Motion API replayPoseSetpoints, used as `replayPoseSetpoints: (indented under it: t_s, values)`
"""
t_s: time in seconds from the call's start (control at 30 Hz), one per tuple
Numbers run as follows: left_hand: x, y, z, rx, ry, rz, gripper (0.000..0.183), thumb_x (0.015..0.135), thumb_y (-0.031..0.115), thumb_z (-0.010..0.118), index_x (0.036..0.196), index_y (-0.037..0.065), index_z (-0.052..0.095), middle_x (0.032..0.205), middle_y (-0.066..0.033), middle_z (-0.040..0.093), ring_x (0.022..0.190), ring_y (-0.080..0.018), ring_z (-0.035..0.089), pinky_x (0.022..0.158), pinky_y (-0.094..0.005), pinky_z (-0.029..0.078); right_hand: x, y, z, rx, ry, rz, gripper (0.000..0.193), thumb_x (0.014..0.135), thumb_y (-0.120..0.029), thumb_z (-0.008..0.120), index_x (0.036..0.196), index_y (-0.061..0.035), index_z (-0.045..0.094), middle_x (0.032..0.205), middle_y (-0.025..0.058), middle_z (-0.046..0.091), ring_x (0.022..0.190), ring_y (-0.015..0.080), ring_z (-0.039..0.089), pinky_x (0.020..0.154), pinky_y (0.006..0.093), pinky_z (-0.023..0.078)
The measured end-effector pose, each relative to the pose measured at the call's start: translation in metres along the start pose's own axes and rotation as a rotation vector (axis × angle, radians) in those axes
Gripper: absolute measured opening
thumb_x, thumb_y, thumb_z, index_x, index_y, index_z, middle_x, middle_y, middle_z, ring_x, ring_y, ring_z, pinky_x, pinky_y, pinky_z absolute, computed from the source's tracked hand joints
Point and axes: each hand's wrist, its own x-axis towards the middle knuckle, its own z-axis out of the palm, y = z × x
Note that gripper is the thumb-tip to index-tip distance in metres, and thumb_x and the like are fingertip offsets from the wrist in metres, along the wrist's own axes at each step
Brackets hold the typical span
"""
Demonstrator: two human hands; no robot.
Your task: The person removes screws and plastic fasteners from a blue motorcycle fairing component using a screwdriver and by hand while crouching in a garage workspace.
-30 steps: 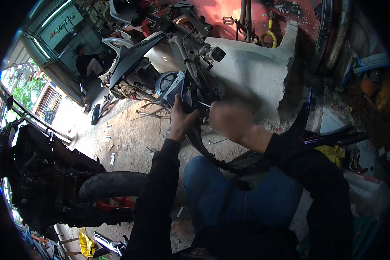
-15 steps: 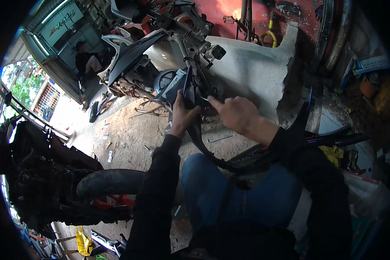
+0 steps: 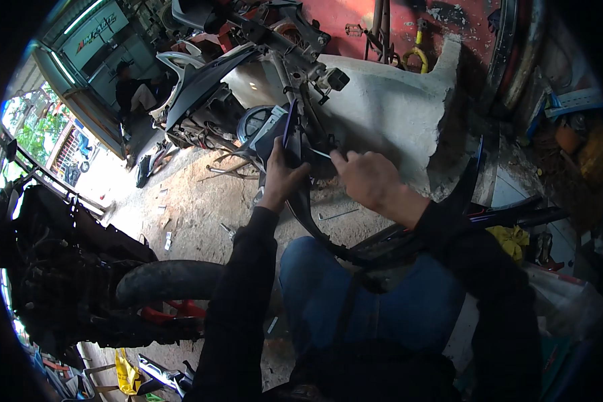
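My left hand (image 3: 283,175) is closed around the upper end of a black motorcycle body panel (image 3: 307,218), its thumb pointing right. The panel has a purple-edged tip and curves down toward my knees. Just right of it, my right hand (image 3: 372,179) is closed on a slim metal-shafted tool (image 3: 320,154), which looks like a screwdriver. Its shaft points left at the panel, while its handle is hidden in my fist. Whether the tip touches the panel, I cannot tell.
A partly stripped motorcycle (image 3: 211,94) stands ahead, beside a pale broken-edged slab (image 3: 388,107). Another dark motorcycle with a tyre (image 3: 171,280) is at the left. A thin rod (image 3: 338,215) lies on the floor. Beyond, a person (image 3: 135,90) sits at the back left.
My right hand has drawn slightly right, its index finger curling in, and more of the tool's shaft shows. My left hand keeps its hold on the panel.
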Motion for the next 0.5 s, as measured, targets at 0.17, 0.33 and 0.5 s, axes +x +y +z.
replayPoseSetpoints:
  t_s: [0.17, 0.33, 0.5]
  values:
    - [-0.002, 0.005, -0.007, -0.063, -0.001, -0.093, 0.056, 0.065, 0.013, 0.069, 0.115, 0.002, 0.045, 0.09, -0.0147, 0.061, 0.082, -0.0251, 0.061, 0.075, -0.0355, 0.05, 0.005, -0.01, -0.01, 0.799, -0.074, 0.199, 0.036, 0.084, -0.011, 0.054, 0.118, -0.0017, 0.058, 0.077, 0.0066, 0.061, 0.061, 0.0131, 0.061, 0.049, 0.0299, 0.049]
    - [-0.004, 0.004, -0.008, -0.072, -0.021, -0.071, 0.056, 0.065, 0.011, 0.069, 0.116, 0.003, 0.045, 0.09, -0.0135, 0.061, 0.083, -0.0226, 0.061, 0.077, -0.0348, 0.049, 0.003, 0.002, -0.011, 1.141, -0.283, 0.357, 0.028, 0.083, -0.012, 0.056, 0.108, -0.0012, 0.06, 0.075, 0.0057, 0.061, 0.056, 0.0115, 0.057, 0.05, 0.0272, 0.048]
    - [-0.004, 0.01, -0.007, -0.087, -0.055, -0.111, 0.058, 0.065, 0.01, 0.069, 0.117, 0.003, 0.045, 0.091, -0.0127, 0.062, 0.085, -0.0214, 0.061, 0.078, -0.0345, 0.049, -0.009, -0.015, 0.002, 0.018, 0.06, 0.058, 0.026, 0.084, -0.01, 0.053, 0.106, -0.0015, 0.062, 0.073, 0.0073, 0.062, 0.055, 0.0127, 0.056, 0.052, 0.0261, 0.048]
